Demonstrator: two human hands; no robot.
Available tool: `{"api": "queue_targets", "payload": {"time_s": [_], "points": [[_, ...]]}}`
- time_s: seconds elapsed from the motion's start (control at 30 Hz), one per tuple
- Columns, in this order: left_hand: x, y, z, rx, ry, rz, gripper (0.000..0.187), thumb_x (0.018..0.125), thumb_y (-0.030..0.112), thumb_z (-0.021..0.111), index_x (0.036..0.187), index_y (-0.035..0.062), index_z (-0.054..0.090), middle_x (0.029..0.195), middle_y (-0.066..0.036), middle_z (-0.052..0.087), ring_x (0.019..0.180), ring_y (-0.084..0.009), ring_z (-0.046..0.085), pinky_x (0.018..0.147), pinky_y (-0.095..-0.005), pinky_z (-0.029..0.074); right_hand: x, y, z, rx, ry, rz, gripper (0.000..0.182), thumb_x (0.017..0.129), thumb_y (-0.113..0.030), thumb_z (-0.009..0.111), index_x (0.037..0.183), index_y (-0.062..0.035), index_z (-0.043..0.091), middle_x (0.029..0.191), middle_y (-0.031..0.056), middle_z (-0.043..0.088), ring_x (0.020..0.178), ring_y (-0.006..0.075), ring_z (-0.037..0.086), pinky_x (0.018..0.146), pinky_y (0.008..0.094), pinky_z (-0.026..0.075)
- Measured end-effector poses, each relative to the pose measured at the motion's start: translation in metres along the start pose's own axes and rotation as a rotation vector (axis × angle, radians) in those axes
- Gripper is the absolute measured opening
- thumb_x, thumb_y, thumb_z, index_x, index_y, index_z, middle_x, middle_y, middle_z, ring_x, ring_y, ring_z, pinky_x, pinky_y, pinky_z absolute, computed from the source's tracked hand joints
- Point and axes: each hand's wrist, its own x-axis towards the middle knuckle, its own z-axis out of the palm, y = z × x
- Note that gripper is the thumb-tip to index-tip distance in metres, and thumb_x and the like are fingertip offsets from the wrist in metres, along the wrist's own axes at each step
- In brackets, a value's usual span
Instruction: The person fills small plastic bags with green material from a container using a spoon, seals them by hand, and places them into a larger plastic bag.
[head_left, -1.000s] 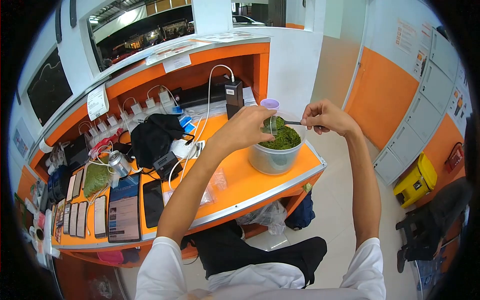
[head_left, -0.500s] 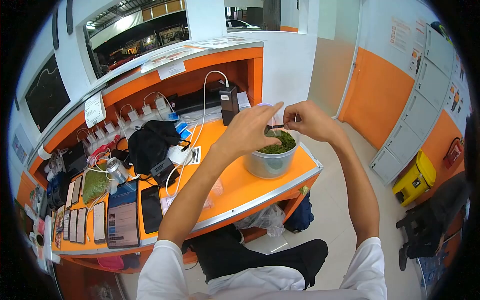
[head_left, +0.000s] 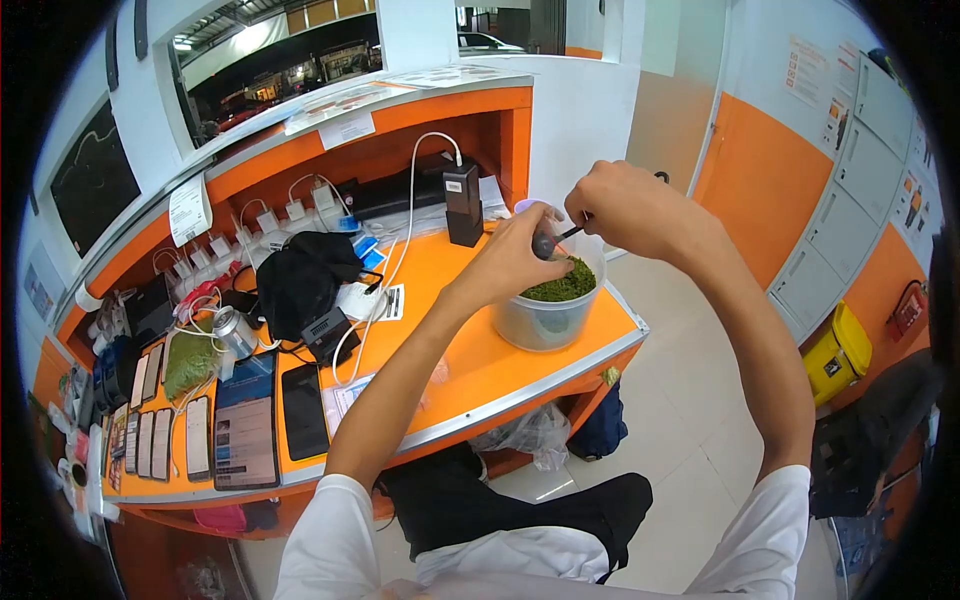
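Note:
A clear round tub (head_left: pixel 545 325) with green, moss-like material (head_left: pixel 568 284) inside stands near the right end of the orange desk. Over its left side, my left hand (head_left: pixel 515 255) is closed around a small dark round object (head_left: pixel 543 246). My right hand (head_left: pixel 625 208) is raised above the tub's right side, its fingers pinched on a thin dark handle (head_left: pixel 570 236) that slants down to the round object. Whether handle and round object are one piece is unclear.
Phones (head_left: pixel 197 440), a large tablet (head_left: pixel 247 425), a black phone (head_left: pixel 304 412), a can (head_left: pixel 233 332), a black cloth bag (head_left: pixel 310 285) and cables cover the desk's left. A black power bank (head_left: pixel 462 205) stands behind the tub. A yellow bin (head_left: pixel 838 355) is at right.
My right hand has risen, drawing the dark handle up at a slant. My left hand has shifted slightly and now wraps the dark round object, which was not visible before.

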Motion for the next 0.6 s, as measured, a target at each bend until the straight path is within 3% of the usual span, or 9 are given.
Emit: {"api": "queue_targets", "payload": {"time_s": [0.1, 0.23, 0.33, 0.53, 0.6], "points": [[-0.0007, 0.0001, 0.0048, 0.007, 0.058, 0.073, 0.057, 0.078, 0.03, 0.086, 0.12, 0.0001, 0.061, 0.102, -0.015, 0.068, 0.1, -0.0323, 0.067, 0.091, -0.0412, 0.053, -0.0001, 0.0007, -0.0024, 0.099, -0.045, 0.046, 0.008, 0.085, 0.0, 0.07, 0.089, 0.0007, 0.078, 0.081, 0.0193, 0.073, 0.077, 0.0342, 0.072, 0.069, 0.0431, 0.055], [-0.001, 0.0012, 0.0017, -0.044, 0.034, 0.018, 0.058, 0.078, 0.03, 0.087, 0.119, 0.0002, 0.06, 0.104, -0.016, 0.068, 0.101, -0.0296, 0.067, 0.092, -0.0412, 0.053, 0.0009, -0.0049, -0.0057, 0.125, -0.062, 0.114, 0.011, 0.084, -0.002, 0.071, 0.091, 0.0002, 0.079, 0.082, 0.0191, 0.074, 0.075, 0.0327, 0.072, 0.07, 0.0411, 0.056], [0.0006, -0.0015, 0.0062, -0.05, 0.043, 0.036, 0.057, 0.079, 0.03, 0.088, 0.118, 0.0004, 0.06, 0.104, -0.016, 0.068, 0.099, -0.0281, 0.068, 0.091, -0.0403, 0.054, -0.002, -0.006, -0.0059, 0.264, -0.107, 0.043, 0.011, 0.084, -0.003, 0.072, 0.092, -0.0001, 0.08, 0.083, 0.0186, 0.075, 0.074, 0.0315, 0.072, 0.07, 0.0402, 0.056], [0.0011, 0.0005, 0.0074, -0.137, 0.094, 0.054, 0.049, 0.082, 0.02, 0.085, 0.119, 0.0007, 0.058, 0.105, -0.016, 0.068, 0.095, -0.0269, 0.069, 0.089, -0.0387, 0.056, -0.0016, -0.0069, -0.0038, 0.197, -0.047, 0.082, 0.01, 0.083, -0.002, 0.072, 0.091, -0.0001, 0.08, 0.083, 0.0184, 0.075, 0.074, 0.0316, 0.072, 0.07, 0.0405, 0.056], [-0.0004, 0.0026, 0.0094, -0.123, 0.148, 0.084, 0.052, 0.082, 0.013, 0.087, 0.124, 0.0027, 0.058, 0.111, -0.014, 0.072, 0.101, -0.0214, 0.07, 0.091, -0.0355, 0.056, 0.0006, -0.0061, -0.0022, 0.15, -0.031, 0.099, 0.01, 0.083, -0.001, 0.072, 0.091, 0.0003, 0.079, 0.083, 0.0185, 0.075, 0.075, 0.0318, 0.072, 0.071, 0.0408, 0.056]]}}
